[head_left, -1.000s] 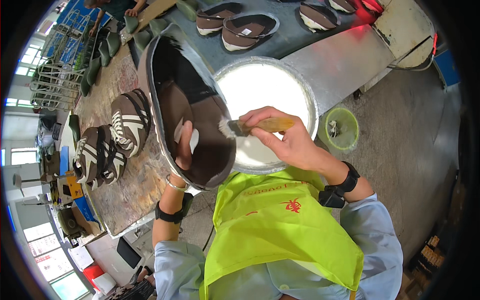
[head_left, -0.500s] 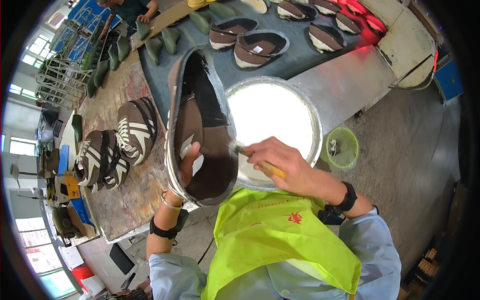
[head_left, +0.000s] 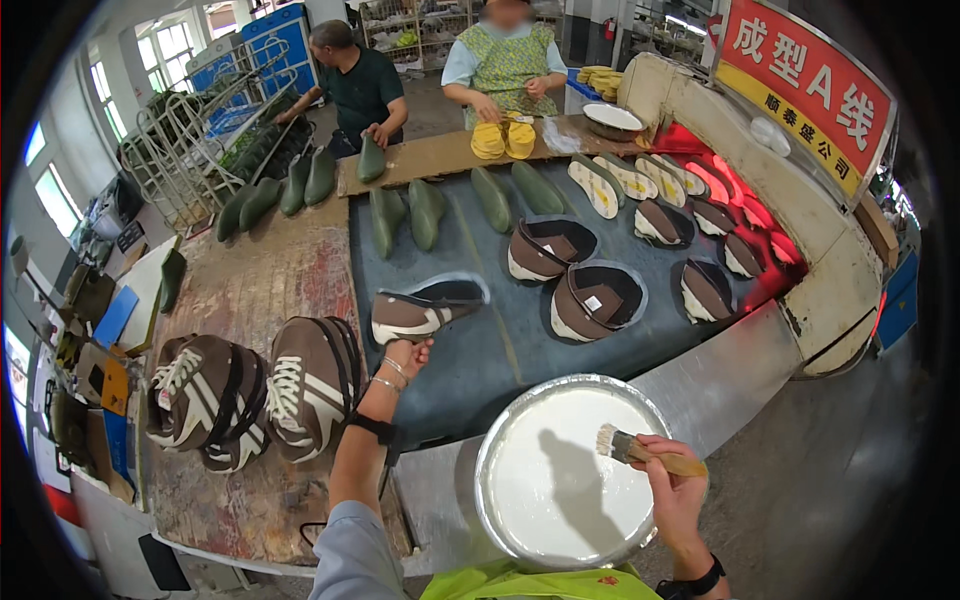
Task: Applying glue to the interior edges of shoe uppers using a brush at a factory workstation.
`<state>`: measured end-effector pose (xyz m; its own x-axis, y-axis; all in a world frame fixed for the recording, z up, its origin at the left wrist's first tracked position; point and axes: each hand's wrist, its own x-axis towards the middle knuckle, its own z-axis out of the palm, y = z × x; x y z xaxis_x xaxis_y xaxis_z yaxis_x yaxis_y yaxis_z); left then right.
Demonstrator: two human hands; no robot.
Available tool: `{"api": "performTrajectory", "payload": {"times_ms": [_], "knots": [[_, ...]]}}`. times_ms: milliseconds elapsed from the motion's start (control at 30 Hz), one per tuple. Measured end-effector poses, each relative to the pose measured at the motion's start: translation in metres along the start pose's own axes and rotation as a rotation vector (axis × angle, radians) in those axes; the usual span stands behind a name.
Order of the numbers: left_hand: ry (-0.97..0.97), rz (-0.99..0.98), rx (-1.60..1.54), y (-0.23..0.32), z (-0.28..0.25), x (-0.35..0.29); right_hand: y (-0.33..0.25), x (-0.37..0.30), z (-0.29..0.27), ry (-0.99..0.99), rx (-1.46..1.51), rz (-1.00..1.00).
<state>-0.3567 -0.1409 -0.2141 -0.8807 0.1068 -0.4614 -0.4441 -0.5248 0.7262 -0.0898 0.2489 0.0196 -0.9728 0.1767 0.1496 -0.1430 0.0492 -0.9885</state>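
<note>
My left hand (head_left: 410, 355) reaches forward, fingers closed on a brown shoe upper (head_left: 410, 318) with cream stripes, held on or just over the dark conveyor belt (head_left: 440, 385). The upper's opening and pale edge face away from me. In my right hand (head_left: 678, 500) is a flat brush (head_left: 628, 447) with a wooden handle, its whitish bristles pointing left over a metal basin (head_left: 487, 480). White liquid (head_left: 540, 490) fills the basin, and a shadow falls across it. More brown uppers (head_left: 600, 300) lie on the belt, to the right of the one I hold.
Stacked brown laced uppers (head_left: 310, 385) stand on the worn table at left. Green shoe lasts (head_left: 425, 215) and pale soles (head_left: 594, 187) line the belt's far side. A red-lit machine opening (head_left: 770, 240) is at right. Two people (head_left: 365, 90) work beyond the belt.
My left hand has carried the upper from close before me out to the belt. The brush has left the upper's inside and moved over the basin. My view has tilted up.
</note>
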Motion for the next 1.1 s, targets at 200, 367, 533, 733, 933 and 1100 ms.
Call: {"api": "performTrajectory", "payload": {"times_ms": [200,367,533,733,933,1100], "knots": [[0.290,0.134,-0.088,0.003,0.038,0.072,0.002,0.018,0.007,0.073,0.030,0.193],[0.115,0.365,-0.169,0.002,0.022,0.023,0.000,0.015,0.005,0.054,0.082,0.272],[0.224,0.228,-0.013,-0.019,0.008,-0.026,-0.007,0.005,-0.003,0.044,0.118,0.310],[-0.120,0.238,0.928,0.064,0.002,-0.116,-0.006,-0.006,-0.015,0.068,0.355,0.431],[-0.118,0.271,2.010,0.186,-0.001,-0.241,-0.005,-0.023,-0.026,0.072,0.452,0.445],[0.186,-0.262,2.335,0.156,-0.013,-0.271,-0.005,-0.035,-0.028,0.051,0.343,0.462]]}}
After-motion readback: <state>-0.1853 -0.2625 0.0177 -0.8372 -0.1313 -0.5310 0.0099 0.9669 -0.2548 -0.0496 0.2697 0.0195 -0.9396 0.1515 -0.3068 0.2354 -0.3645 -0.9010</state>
